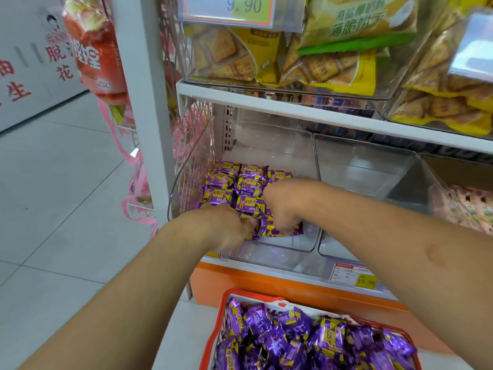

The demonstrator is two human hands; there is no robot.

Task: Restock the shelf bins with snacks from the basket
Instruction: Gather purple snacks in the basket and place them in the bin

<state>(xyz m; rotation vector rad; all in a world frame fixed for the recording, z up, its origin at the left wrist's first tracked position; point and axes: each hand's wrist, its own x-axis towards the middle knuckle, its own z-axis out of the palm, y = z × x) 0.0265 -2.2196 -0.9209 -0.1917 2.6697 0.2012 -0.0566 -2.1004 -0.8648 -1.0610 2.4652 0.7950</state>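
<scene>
We see both hands reaching down into a clear plastic bin (184, 182) on the lower shelf (346, 120). The left hand (226, 228) has its fingers curled down onto the purple-and-yellow snack packets (248, 186) at the near edge of the bin; its grip is pressed against a packet, though we cannot tell for certain whether it pinches one, since the fingertips are hidden from us. The right hand (282, 206), just beside the left and touching the same layer of packets, has its grip curled round a purple packet (277, 231) at the bin's front. Beyond both grips, the packets lie flat in neat rows along the bin's floor, filling its left and middle part. To the right of the right grip stands a second clear bin (373, 166), and past it a third holding pink-wrapped snacks (464, 206).

Below and nearer to us than both grips, a red basket (248, 295) sits on the floor (53, 209), heaped with more of the same purple packets (306, 340) lying loose and jumbled. Above the grips, the upper shelf carries clear bins of yellow cracker packs (266, 57), with a price tag (229, 8) on the front.
</scene>
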